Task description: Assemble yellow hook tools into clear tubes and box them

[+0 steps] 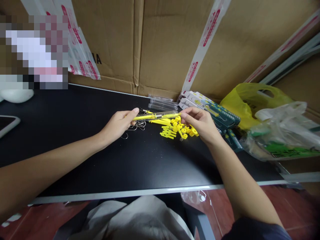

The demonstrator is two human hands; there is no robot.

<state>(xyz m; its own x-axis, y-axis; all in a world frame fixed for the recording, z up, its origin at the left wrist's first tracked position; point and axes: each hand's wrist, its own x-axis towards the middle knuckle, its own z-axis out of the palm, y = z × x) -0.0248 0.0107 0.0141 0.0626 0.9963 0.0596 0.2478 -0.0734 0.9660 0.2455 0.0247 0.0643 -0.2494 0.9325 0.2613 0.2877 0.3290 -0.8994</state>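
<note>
Head view shows the left hand point(120, 124) and right hand point(200, 124) pinching a clear-sleeved yellow stick point(166, 116) above the tabletop point(140, 166).

The slim rod point(155, 116) is bright yellow with a silvery section, its sleeve point(166, 113) clear, and the small parts point(183, 126) are yellow too, against a black tabletop point(140, 166) with a pale grey near edge. At right, boxes point(225, 115) mix dark green, white and yellow beside a translucent yellow bag point(240, 103). Far off, brown cardboard point(170, 40) bears whitish tape point(202, 50) patterned with repeating red labels.
</note>
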